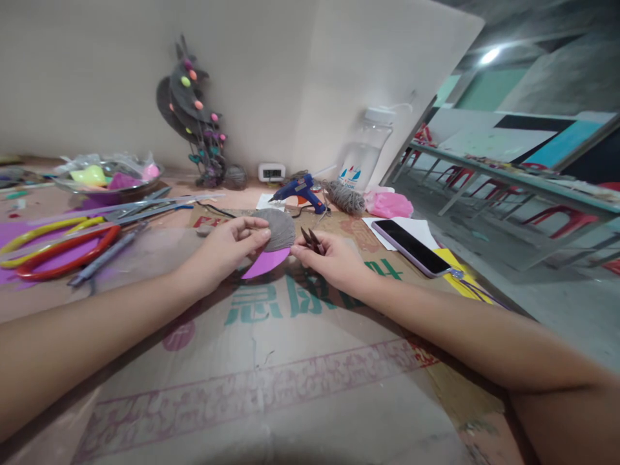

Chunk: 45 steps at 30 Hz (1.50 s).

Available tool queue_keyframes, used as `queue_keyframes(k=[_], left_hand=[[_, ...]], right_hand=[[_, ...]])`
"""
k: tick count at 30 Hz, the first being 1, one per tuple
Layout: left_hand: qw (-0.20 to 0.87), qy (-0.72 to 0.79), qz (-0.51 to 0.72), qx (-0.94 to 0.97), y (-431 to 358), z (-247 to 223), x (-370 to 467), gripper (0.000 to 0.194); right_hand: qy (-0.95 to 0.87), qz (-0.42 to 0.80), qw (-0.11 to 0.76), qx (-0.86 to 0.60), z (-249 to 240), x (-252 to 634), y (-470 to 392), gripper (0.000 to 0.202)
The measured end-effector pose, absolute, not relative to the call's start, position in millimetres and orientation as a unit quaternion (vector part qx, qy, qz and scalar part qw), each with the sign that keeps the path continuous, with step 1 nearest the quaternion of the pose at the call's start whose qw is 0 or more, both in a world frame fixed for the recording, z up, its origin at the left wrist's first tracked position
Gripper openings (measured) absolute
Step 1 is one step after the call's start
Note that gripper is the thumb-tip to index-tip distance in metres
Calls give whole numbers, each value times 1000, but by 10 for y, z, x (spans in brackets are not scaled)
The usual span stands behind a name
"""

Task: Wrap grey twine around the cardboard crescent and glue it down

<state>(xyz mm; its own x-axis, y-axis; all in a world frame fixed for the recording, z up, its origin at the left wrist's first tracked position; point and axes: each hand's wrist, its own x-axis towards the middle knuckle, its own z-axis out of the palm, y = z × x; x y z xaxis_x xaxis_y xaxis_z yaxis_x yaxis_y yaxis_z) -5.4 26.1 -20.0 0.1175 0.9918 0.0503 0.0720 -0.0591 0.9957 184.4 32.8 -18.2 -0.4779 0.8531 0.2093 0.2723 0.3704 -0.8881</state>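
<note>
Starting nearest, we have printed cardboard (271,413) spread over the worktop (22,307), on the near side of the blue glue gun (300,189). We have the grey yarn disc (278,231) just nearer than the glue gun and slightly to its left. We pinch its left edge between the thumb and fingers of the left hand (237,239); the right hand (332,258) grips dark-bladed scissors (312,240), tips upward, its fingertips at the other edge, where a purple crescent (268,263) juts out below the grey.

We judge the piece light, the purple part thin and bendy, perhaps paper or felt, and the ridged yarn face soft, likelier to fray or slip than break. We would take it by the rim, flat between thumb and fingertips, without rubbing the strands. Whether the yarn is fixed to the purple, we cannot tell.

Right of the glue gun, we see a yarn bundle (346,197), with a water bottle (361,155) behind.
</note>
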Motion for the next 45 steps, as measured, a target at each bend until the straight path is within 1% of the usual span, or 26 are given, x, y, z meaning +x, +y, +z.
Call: queue_keyframes(k=[5, 9, 13, 14, 19, 21, 23, 26, 28, 30, 32, 34, 42, 45], left_hand=[[557, 448, 480, 508, 296, -227, -76, 33], [578, 440, 474, 497, 295, -236, -80, 34], [590, 420, 477, 498, 293, -229, -83, 41], [590, 411, 478, 505, 294, -229, -81, 41], [598, 382, 449, 543, 286, -246, -57, 16], [588, 396, 457, 537, 275, -257, -52, 14], [563, 421, 466, 537, 269, -268, -57, 18], [518, 447, 473, 555, 269, -274, -73, 27], [504, 456, 468, 565, 267, -267, -80, 30], [492, 465, 469, 567, 258, -251, -80, 30], [477, 474, 475, 568, 245, -233, -76, 30], [457, 483, 478, 574, 232, -219, -73, 30], [412, 500, 461, 606, 216, -200, -71, 27], [430, 493, 447, 610, 202, -185, -64, 25]], right_hand=[[-754, 434, 342, -355, -212, 1845, 341, 15], [-753, 442, 341, -349, -217, 1839, 338, 15], [-765, 445, 329, -331, -217, 1849, 324, 14], [-768, 442, 323, -331, -217, 1854, 321, 14], [-778, 443, 299, -330, -208, 1872, 310, 14], [-784, 437, 295, -327, -195, 1870, 303, 15], [-792, 408, 303, -337, -173, 1866, 294, 15], [-775, 358, 362, -376, -136, 1859, 281, 19], [-747, 347, 402, -399, -123, 1853, 276, 26], [-732, 348, 418, -409, -124, 1848, 274, 25], [-736, 348, 410, -411, -134, 1843, 275, 18], [-748, 346, 393, -408, -150, 1841, 280, 16], [-773, 339, 354, -402, -184, 1860, 302, 22], [-779, 334, 339, -408, -177, 1863, 291, 23]])
